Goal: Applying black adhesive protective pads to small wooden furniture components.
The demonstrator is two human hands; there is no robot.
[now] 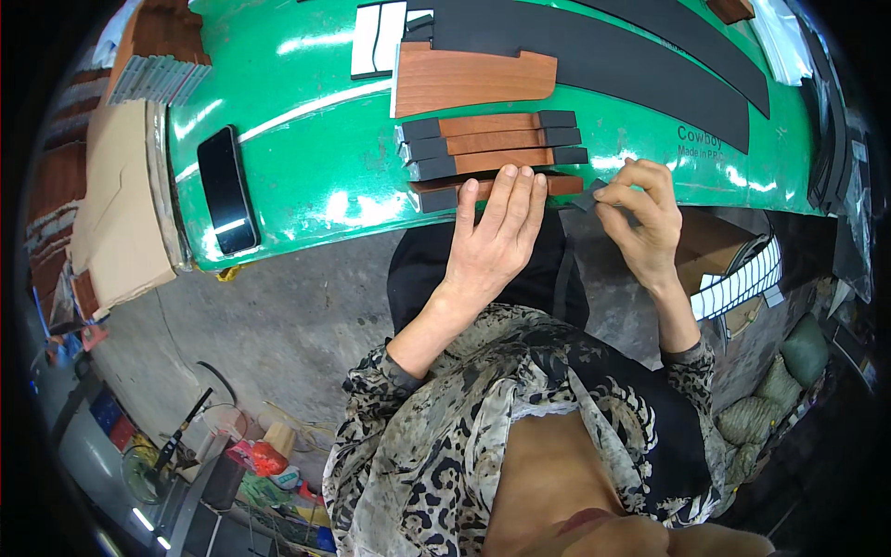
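Near the front edge of the green table, my left hand (499, 221) lies with fingers stretched out on the nearest brown wood-grain strip (564, 185), which has a black pad at its left end. My right hand (642, 209) pinches a small black pad (587, 197) between thumb and fingertips, right at that strip's right end. Whether the pad touches the strip I cannot tell. Just beyond lie two similar wood-grain strips (492, 140) side by side, with black pads at both ends. Behind them rests a wider wood-grain piece (475, 81).
Long black sheets (640, 70) cover the far side of the green table (316, 158). A phone (225, 190) lies at left, beside a cardboard box (125, 204) and stacked wood-grain pieces (162, 46). A white card with black strips (378, 39) lies at the back.
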